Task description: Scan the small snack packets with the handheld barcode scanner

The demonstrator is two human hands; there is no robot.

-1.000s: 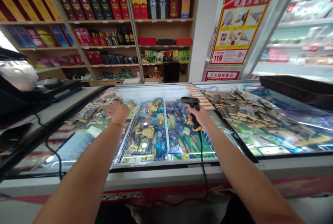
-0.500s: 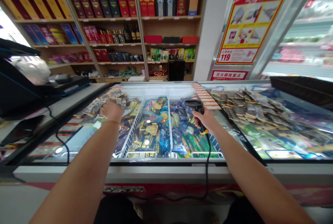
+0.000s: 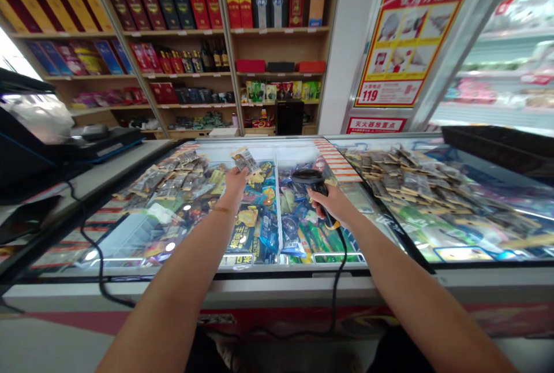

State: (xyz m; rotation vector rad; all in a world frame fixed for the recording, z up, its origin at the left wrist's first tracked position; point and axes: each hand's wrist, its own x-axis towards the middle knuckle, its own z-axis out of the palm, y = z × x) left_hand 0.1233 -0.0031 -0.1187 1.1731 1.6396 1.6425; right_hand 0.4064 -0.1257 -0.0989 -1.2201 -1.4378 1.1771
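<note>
Pinched in my left hand (image 3: pixel 236 182) is a small snack packet (image 3: pixel 244 160), held up above the glass top of the chest freezer (image 3: pixel 277 272). My right hand (image 3: pixel 331 202) is closed around the grip of a black barcode scanner (image 3: pixel 318 185), whose head points left, toward the packet. From its handle a black cable (image 3: pixel 336 280) drops over the freezer's front edge. To the left of my left hand lies a pile of similar packets (image 3: pixel 173 175) on the glass. Frozen goods in bright bags (image 3: pixel 246 226) show through the glass beneath my hands.
A larger pile of packets (image 3: pixel 411 179) lies on the right part of the freezer, beside a long black tray (image 3: pixel 489 148). Dark counter equipment (image 3: pixel 26 113) and another cable (image 3: pixel 100 257) are at left. Shelves of boxes (image 3: pixel 208 9) stand behind.
My left hand has left the left pile and moved right, now holding up a packet. My right hand has shifted slightly left with the scanner. The view has turned slightly.
</note>
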